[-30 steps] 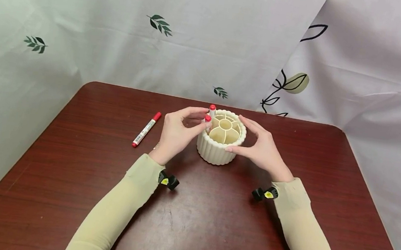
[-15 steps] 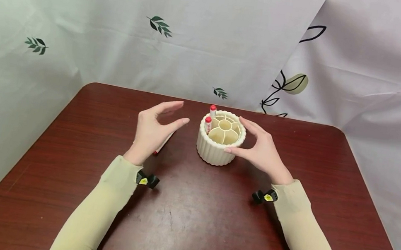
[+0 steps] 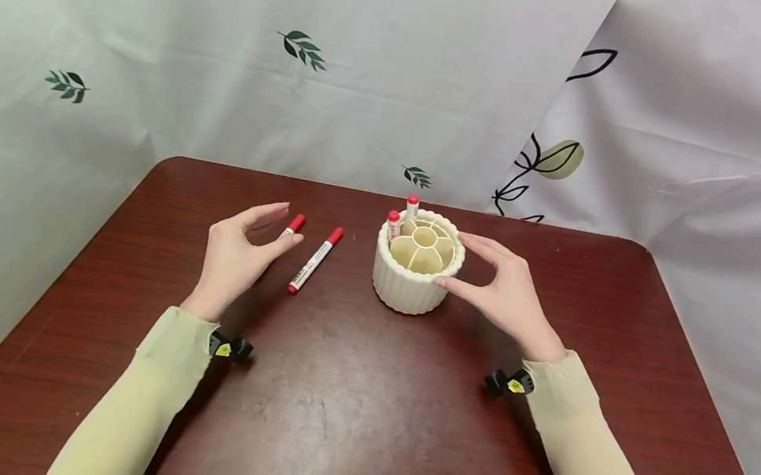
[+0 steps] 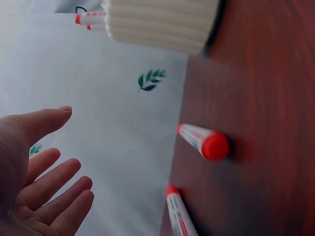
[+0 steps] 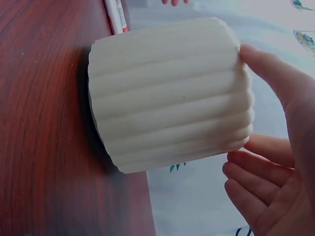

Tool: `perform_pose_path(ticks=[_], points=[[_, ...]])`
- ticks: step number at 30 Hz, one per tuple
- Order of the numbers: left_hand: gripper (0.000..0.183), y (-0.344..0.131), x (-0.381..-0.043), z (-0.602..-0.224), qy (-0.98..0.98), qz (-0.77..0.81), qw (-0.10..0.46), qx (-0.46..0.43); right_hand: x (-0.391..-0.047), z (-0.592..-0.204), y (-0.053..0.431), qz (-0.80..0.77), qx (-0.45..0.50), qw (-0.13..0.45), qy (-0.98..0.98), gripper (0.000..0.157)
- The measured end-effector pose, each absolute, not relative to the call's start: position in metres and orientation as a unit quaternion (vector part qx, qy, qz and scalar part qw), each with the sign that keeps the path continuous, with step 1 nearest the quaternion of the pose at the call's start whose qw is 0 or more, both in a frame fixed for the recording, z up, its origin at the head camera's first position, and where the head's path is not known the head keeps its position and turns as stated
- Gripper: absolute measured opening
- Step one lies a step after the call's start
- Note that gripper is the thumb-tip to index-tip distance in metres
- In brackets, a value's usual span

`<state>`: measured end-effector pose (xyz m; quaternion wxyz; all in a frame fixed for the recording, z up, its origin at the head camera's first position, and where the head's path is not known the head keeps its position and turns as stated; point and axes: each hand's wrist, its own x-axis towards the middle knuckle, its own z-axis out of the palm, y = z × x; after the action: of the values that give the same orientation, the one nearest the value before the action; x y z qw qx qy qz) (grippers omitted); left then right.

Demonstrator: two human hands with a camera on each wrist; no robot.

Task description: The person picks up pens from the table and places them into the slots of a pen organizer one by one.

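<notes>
A cream ribbed pen holder [image 3: 405,292], divided into petal-like compartments round a central ring, stands upright on the table. My right hand [image 3: 505,292] grips its rim from the right, thumb at the front and fingers farther back; the right wrist view has the thumb touching the rim of the holder [image 5: 172,93]. Two red-capped white markers, a front one [image 3: 393,227] and a rear one [image 3: 413,206], stand in left-side compartments. My left hand [image 3: 235,259] hovers with fingers apart, holding nothing. It partly hides one lying marker [image 3: 293,225]; another marker [image 3: 315,261] lies between it and the holder.
The dark red-brown wooden table [image 3: 355,440] backs onto a pale curtain [image 3: 384,95] with leaf prints. Each wrist carries a small black camera, the left camera [image 3: 231,348] and the right camera [image 3: 508,382].
The left hand has released a marker standing in the holder and moved left, uncovering the nearer lying marker. With the right hand on its rim, the holder has turned slightly clockwise.
</notes>
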<state>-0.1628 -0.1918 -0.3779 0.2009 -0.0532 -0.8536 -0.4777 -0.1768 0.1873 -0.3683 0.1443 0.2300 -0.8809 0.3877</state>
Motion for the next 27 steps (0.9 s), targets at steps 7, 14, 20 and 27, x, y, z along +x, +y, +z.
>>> perform_pose_path(ticks=[7, 14, 20, 27], points=[[0.056, -0.202, -0.159, -0.388, -0.897, -0.411, 0.154, -0.060, -0.173, -0.367, 0.191, 0.386, 0.235, 0.177, -0.874, 0.059], [0.059, -0.209, -0.158, -0.395, -0.918, -0.376, 0.115, -0.048, -0.171, -0.365, 0.193, 0.384, 0.237, 0.190, -0.872, 0.054], [0.059, -0.215, -0.155, -0.399, -0.933, -0.350, 0.076, -0.039, -0.175, -0.363, 0.193, 0.381, 0.226, 0.176, -0.879, 0.066], [0.055, -0.220, -0.156, -0.403, -0.942, -0.329, 0.050, -0.028, -0.181, -0.361, 0.189, 0.363, 0.207, 0.126, -0.900, 0.093]])
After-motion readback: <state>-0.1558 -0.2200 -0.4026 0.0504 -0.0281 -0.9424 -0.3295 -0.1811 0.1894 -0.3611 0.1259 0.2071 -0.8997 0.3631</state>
